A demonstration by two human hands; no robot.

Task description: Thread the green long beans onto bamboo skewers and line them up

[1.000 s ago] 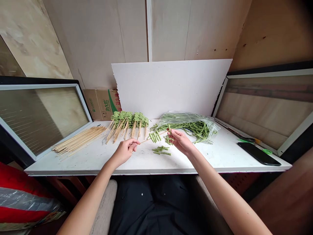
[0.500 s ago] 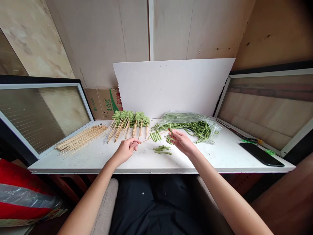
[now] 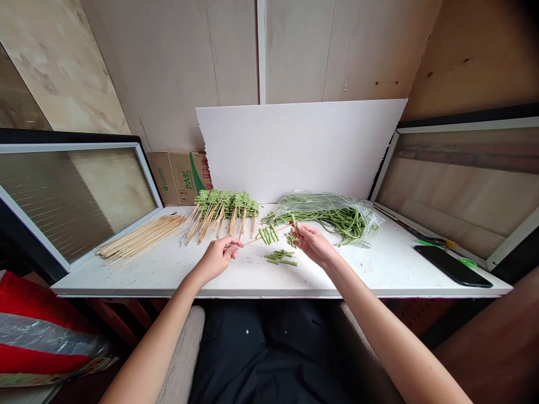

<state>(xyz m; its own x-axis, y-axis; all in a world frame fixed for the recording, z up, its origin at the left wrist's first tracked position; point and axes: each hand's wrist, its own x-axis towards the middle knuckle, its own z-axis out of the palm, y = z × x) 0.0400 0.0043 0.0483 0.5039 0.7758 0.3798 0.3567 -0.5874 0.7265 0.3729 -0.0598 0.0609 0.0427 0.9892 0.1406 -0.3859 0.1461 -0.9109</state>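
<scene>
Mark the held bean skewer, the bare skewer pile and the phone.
held bean skewer [image 3: 268, 234]: head view, on its threaded green pieces.
bare skewer pile [image 3: 141, 238]: head view, middle of the bundle.
phone [image 3: 452, 265]: head view, centre of its black face.

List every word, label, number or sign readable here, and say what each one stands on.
Cardboard box: green printed characters and small black marks, too small and blurred to read.
Phone: dark face, no text showing.
Plastic bag: no print visible.
Nothing else carries lettering.
</scene>
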